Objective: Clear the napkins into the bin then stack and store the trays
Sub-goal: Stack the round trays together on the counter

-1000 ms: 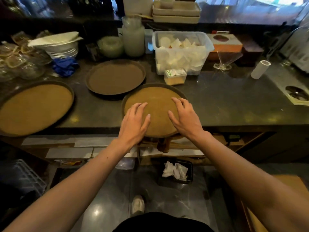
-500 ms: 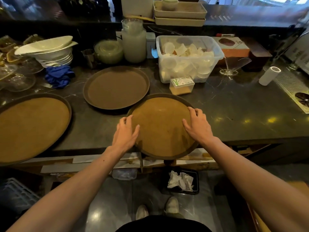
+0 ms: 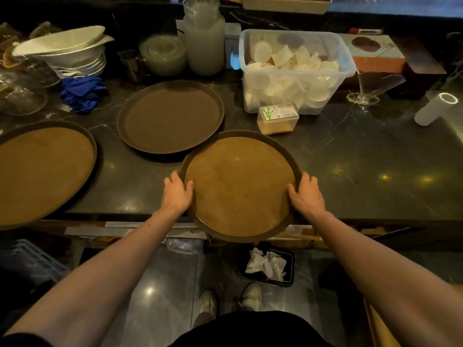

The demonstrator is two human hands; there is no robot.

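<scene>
A round brown tray (image 3: 239, 184) lies on the dark counter, its near edge hanging over the counter's front. My left hand (image 3: 177, 192) grips its left rim and my right hand (image 3: 304, 194) grips its right rim. A second, darker round tray (image 3: 171, 116) sits behind it to the left. A third, larger tray (image 3: 42, 169) lies at the far left. On the floor below stands a small black bin (image 3: 288, 279) with crumpled white napkins (image 3: 265, 262) inside.
A clear tub of white cups (image 3: 295, 71) and a small toothpick box (image 3: 278, 118) sit right behind the held tray. Stacked white bowls (image 3: 67, 53), a blue cloth (image 3: 84, 92), jars, a glass and a paper roll (image 3: 436, 108) line the back.
My hands slid from the top of the tray outward to its left and right rims. The view tilted down and closer to the counter.
</scene>
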